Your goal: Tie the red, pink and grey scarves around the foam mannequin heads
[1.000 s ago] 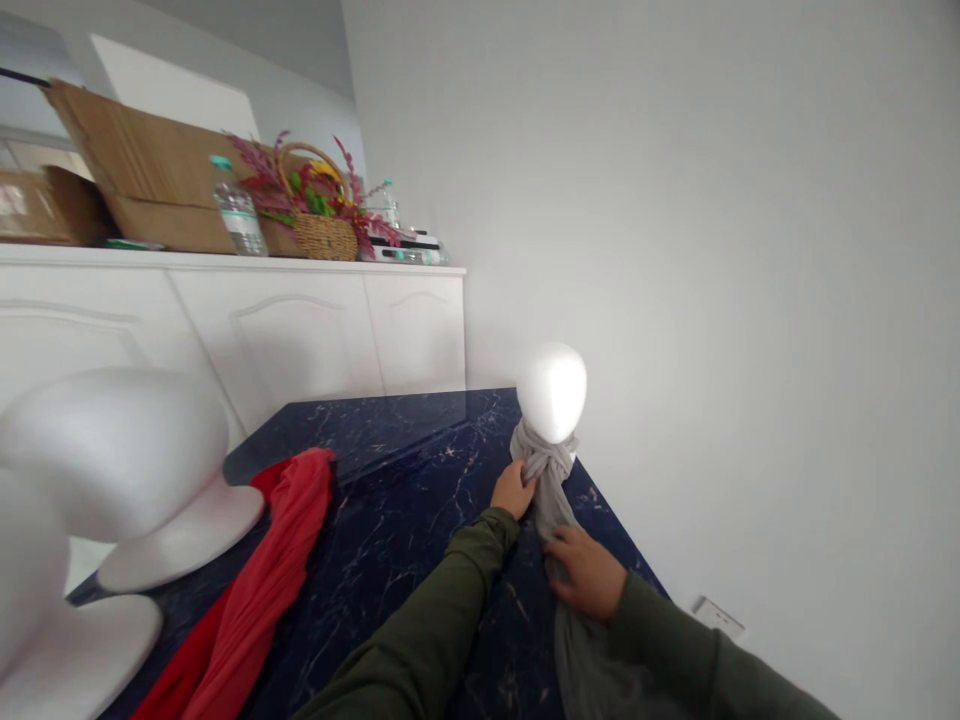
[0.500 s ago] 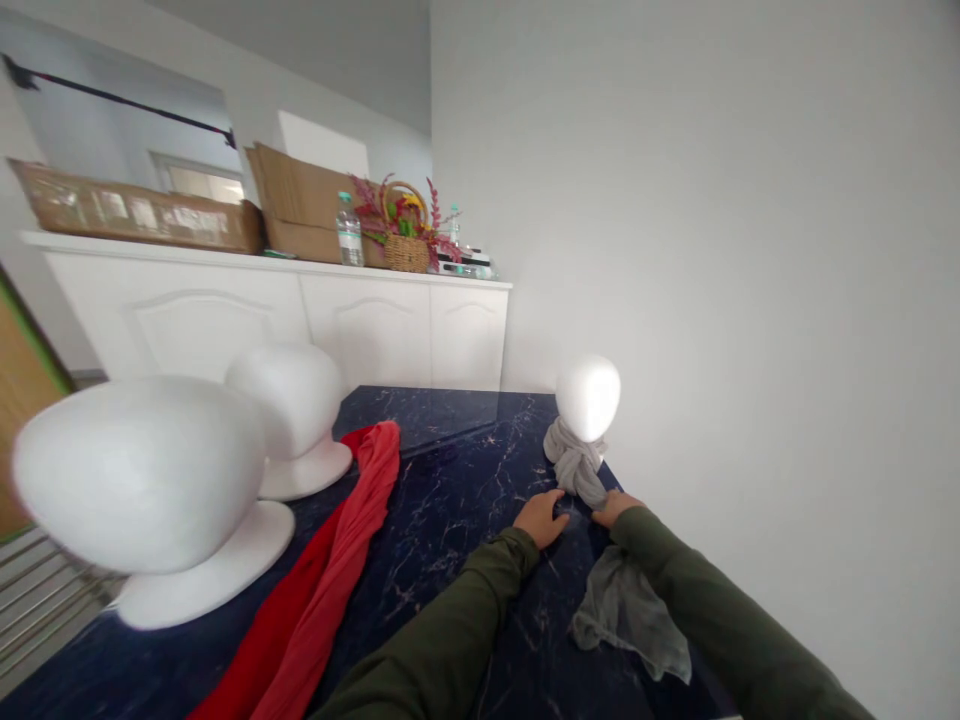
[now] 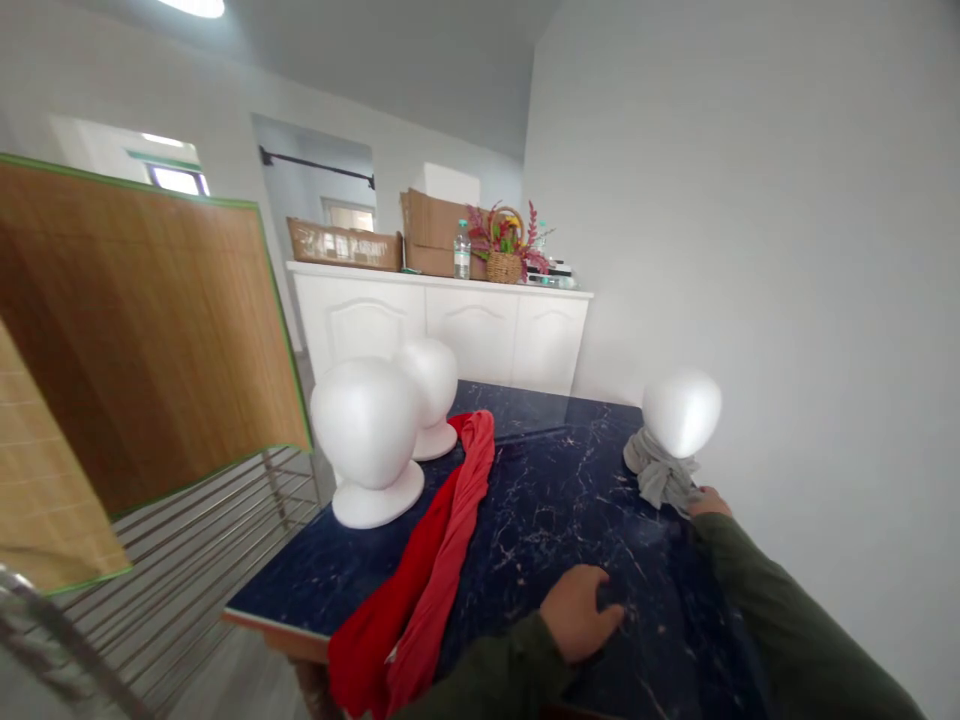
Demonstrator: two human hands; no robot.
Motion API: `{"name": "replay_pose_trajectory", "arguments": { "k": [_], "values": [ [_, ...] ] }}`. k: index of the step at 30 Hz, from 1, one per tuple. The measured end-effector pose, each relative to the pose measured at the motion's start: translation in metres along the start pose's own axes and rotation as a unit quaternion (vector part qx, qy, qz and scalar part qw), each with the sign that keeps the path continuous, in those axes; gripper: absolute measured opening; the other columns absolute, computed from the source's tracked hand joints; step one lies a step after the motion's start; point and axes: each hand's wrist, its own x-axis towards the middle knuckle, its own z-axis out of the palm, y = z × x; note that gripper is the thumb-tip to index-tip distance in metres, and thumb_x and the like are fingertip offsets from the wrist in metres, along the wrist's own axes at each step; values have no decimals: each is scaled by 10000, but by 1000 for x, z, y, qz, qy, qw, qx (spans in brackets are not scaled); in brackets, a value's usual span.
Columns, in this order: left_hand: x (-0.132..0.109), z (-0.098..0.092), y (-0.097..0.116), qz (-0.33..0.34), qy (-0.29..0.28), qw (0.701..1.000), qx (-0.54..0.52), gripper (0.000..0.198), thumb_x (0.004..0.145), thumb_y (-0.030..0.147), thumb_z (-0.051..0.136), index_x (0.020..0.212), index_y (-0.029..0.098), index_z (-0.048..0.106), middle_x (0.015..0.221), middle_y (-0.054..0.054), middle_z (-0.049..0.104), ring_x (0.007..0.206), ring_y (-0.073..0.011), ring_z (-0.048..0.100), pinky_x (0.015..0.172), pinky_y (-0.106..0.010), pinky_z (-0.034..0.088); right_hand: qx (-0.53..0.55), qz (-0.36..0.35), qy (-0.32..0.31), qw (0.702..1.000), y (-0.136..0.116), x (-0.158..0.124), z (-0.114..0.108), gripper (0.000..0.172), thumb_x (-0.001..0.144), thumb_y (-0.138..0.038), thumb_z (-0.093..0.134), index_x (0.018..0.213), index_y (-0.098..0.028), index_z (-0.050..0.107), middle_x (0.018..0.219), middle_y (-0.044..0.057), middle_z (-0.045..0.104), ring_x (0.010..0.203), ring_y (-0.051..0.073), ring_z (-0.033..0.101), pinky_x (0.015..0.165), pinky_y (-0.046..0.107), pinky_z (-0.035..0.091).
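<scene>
A white mannequin head (image 3: 681,412) stands on the far right of the table with a grey scarf (image 3: 664,475) wrapped and knotted around its neck. At the scarf's lower right edge, my right hand (image 3: 709,502) has its fingers closed on the cloth; the fingertips are partly hidden. Away from the scarf, my left hand (image 3: 581,612) is over the near part of the table, thumb and fingers apart, holding nothing. To its left lies a long red scarf (image 3: 457,545), stretched toward the near edge.
Two more white heads, a nearer one (image 3: 367,425) and a farther one (image 3: 431,385), stand left on the dark blue marbled table (image 3: 555,500). A metal rack (image 3: 217,540) is beyond the left edge. A wall (image 3: 825,300) borders the right; a white cabinet (image 3: 375,325) stands behind.
My left hand has drawn back toward me, away from the grey scarf. My right hand stays at the scarf. The loose grey end on the table no longer shows. The view has turned left.
</scene>
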Motion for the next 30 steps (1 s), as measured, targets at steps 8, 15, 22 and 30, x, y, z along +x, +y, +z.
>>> {"name": "replay_pose_trajectory", "arguments": {
  "k": [8,15,22,30],
  "values": [
    [-73,-132,-65,-177,154,916,324,354,726,370,566,949,99,609,946,-186,596,936,-351,540,782,-444,415,108,-99,-100,984,-46,-104,26,404,647,-170,532,1047,-150,583,1099,125,592,1067,262,529,921,402,408],
    [-70,-127,-71,-100,234,911,324,220,866,231,358,831,132,552,768,-95,599,784,-225,590,703,-335,436,390,56,-317,863,-155,-195,56,390,644,-490,622,898,-195,591,834,53,627,745,191,587,656,321,464],
    [-95,-109,-11,123,175,952,220,204,865,201,370,996,162,522,951,-85,627,897,-198,591,799,-329,469,596,195,-581,520,-224,-177,44,756,732,-766,267,898,-108,600,782,102,648,724,186,617,685,326,472],
    [-144,-126,-61,55,166,976,129,359,774,340,552,1111,218,533,1126,-57,607,1041,-211,561,921,-346,443,669,237,-499,497,-178,-173,14,263,656,-334,706,592,-182,501,370,-111,332,316,26,239,326,151,257]
  ]
}}
